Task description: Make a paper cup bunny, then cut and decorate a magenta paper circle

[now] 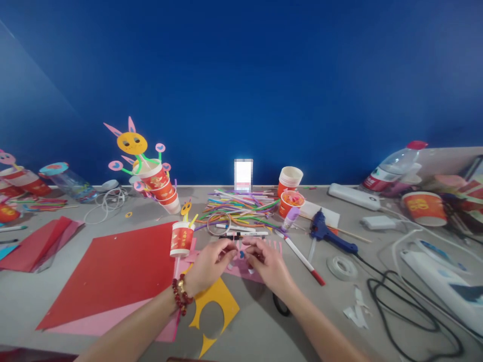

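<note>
My left hand and my right hand meet over the middle of the table, thumbs and fingertips pinched together. Between the fingertips is a small pink paper piece with a blue patch; its full outline is hidden. Beneath the hands lies a pink paper sheet with cut strips along its far edge. Beside my left wrist rests a yellow sheet with a round hole. A red paper cup with a small yellow face on top stands left of my left hand. A black loop shows below my right wrist.
Red paper covers the left side. Pipe cleaners are heaped at the back, near stacked cups. A decorated cup figure stands back left. At right lie a red-capped marker, a blue glue gun, tape and cables.
</note>
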Available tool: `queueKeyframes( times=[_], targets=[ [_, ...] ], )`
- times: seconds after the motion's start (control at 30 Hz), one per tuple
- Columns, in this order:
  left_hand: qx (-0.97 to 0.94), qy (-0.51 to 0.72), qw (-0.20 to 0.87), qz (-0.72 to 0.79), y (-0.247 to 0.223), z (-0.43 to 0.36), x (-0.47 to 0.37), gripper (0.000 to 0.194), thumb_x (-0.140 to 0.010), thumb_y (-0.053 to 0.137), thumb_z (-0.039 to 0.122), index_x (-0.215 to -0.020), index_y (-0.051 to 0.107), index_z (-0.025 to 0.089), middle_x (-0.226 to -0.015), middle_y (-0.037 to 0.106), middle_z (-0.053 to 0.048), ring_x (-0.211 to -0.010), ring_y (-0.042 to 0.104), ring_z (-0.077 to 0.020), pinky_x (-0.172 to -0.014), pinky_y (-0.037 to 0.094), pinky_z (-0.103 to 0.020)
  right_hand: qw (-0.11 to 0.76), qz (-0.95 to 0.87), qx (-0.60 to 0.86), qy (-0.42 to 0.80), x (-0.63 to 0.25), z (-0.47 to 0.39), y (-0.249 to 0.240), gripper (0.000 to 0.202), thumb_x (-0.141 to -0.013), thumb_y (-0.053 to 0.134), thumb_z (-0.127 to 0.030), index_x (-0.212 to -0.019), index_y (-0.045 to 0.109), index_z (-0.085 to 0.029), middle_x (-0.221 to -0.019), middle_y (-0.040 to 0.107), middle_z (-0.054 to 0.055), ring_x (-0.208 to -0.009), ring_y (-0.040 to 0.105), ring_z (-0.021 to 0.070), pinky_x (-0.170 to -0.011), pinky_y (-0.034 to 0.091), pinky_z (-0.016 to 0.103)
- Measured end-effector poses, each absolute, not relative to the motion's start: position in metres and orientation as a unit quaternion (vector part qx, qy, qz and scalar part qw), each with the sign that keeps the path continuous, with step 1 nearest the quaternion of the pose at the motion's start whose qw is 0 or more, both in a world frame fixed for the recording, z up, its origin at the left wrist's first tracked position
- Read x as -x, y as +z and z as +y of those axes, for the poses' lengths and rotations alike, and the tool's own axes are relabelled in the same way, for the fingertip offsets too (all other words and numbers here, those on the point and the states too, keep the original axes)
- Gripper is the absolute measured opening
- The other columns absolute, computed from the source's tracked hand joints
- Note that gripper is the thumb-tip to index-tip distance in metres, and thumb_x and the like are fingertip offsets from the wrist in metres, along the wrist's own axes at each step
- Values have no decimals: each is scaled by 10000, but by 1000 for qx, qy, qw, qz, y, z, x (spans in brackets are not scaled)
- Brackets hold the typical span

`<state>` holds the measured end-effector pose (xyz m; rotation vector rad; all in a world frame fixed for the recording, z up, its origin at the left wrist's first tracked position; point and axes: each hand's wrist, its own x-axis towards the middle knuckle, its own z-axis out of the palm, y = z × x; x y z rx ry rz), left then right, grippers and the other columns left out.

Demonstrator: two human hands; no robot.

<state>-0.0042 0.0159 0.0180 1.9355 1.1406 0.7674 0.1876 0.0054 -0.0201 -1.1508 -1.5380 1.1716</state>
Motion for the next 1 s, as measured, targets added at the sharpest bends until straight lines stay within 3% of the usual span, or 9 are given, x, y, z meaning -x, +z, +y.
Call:
queueKeyframes(
  times=[0.1,0.2,0.5,0.67,0.87,1.0],
  targets=[
    [-747,308,397,436,17,13,2,109,-912,544,250,-925,631,185,-867,675,-34,-768,629,-171,-698,489,-267,435,-618,472,455,-186,3,-13,120,-866,574,-255,-965,632,-220,-846,710,34,-772,682,200,-675,534,297],
    [-738,324,404,433,13,13,0,70,-889,564,226,-907,612,180,-841,658,-26,-761,616,-165,-713,483,-271,438,-612,480,452,-185,2,-8,73,-859,585,-263,-882,637,-216,-797,696,24,-742,675,191,-657,536,286],
    [-695,342,454,441,6,12,1,146,-916,546,281,-826,594,176,-758,619,-6,-709,566,-143,-652,457,-243,432,-588,470,497,-184,5,-17,112,-856,613,-299,-913,627,-204,-770,693,22,-667,655,168,-603,521,266],
    [-693,353,442,447,2,10,6,126,-934,511,269,-868,581,188,-786,606,-10,-724,580,-150,-645,473,-244,432,-595,474,484,-183,5,-16,156,-830,645,-341,-784,600,-200,-681,620,-6,-593,592,146,-552,490,251],
    [-740,395,348,419,1,2,7,145,-929,514,223,-1070,545,212,-1026,613,-63,-928,599,-189,-846,484,-326,443,-588,477,479,-181,2,-14,153,-833,635,-329,-773,580,-199,-683,589,-7,-605,573,142,-539,481,238],
    [-726,383,379,427,3,2,5,116,-961,479,266,-915,567,205,-859,603,-25,-791,577,-163,-729,471,-276,440,-567,466,517,-179,-2,-9,158,-831,630,-345,-782,573,-206,-689,581,-12,-577,564,137,-506,481,234]
  ],
)
